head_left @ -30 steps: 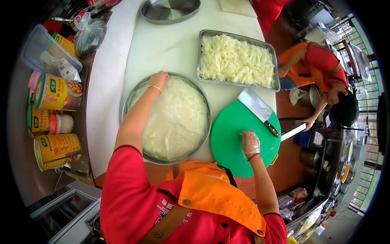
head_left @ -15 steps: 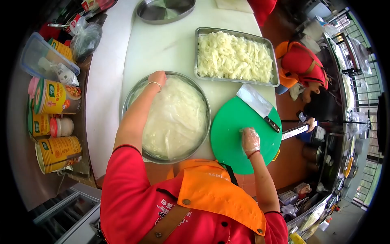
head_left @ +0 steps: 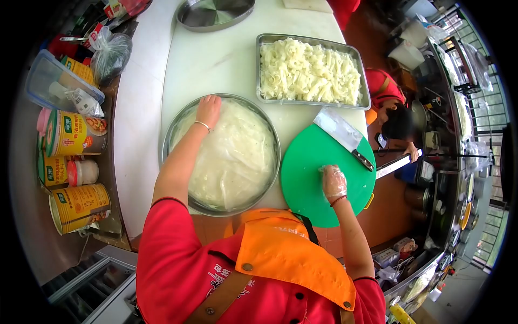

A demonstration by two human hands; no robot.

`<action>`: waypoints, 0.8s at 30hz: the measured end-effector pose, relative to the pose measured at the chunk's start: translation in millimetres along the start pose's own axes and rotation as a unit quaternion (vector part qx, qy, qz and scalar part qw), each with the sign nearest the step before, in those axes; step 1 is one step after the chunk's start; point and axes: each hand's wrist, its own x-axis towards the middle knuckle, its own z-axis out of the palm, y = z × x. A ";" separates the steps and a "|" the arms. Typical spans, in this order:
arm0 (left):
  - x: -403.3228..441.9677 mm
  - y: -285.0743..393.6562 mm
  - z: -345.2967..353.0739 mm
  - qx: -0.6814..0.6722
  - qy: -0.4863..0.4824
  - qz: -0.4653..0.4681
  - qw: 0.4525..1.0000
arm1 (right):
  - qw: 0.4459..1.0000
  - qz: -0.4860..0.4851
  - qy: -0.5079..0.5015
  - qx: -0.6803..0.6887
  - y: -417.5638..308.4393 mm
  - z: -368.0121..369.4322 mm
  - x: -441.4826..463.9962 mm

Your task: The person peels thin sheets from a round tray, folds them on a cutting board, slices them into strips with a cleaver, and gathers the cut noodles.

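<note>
My left hand (head_left: 208,110), bare with a bracelet at the wrist, reaches to the far edge of a round metal pan (head_left: 275,154). Its fingers are bent down close together at the edge of the pale, wrinkled noodle sheets (head_left: 232,162) that fill the pan; the fingertips are hidden. In a clear plastic glove, my right hand (head_left: 334,182) is curled into a fist over the round green cutting board (head_left: 305,178), with nothing visible in it. A cleaver (head_left: 339,129) lies across the board's far side, its dark handle to the right.
Behind the board stands a rectangular metal tray (head_left: 259,67) heaped with cut noodles (head_left: 310,71). Another round pan (head_left: 216,13) sits at the far end. Large yellow cans (head_left: 81,208) and a plastic bin (head_left: 38,86) line the left. A co-worker (head_left: 387,92) bends at the right.
My left hand has shifted very slightly at the pan's edge, while my right fist stays over the board. The co-worker at the right has moved farther from the table.
</note>
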 end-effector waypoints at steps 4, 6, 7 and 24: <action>-3.2 4.7 -12.1 -0.026 0.041 0.019 0.999 | 1.000 -0.002 0.002 0.003 0.4 -0.3 0.8; -3.8 3.9 -10.7 -0.018 0.049 0.028 0.998 | 1.000 -0.003 0.001 0.004 1.2 0.0 1.3; -4.7 3.5 -10.2 -0.013 0.053 0.032 0.998 | 1.000 -0.004 0.000 0.005 1.6 0.9 1.4; -25.9 17.4 -12.5 -0.082 -0.024 0.004 0.996 | 0.999 0.023 -0.022 -0.014 -3.4 0.9 2.4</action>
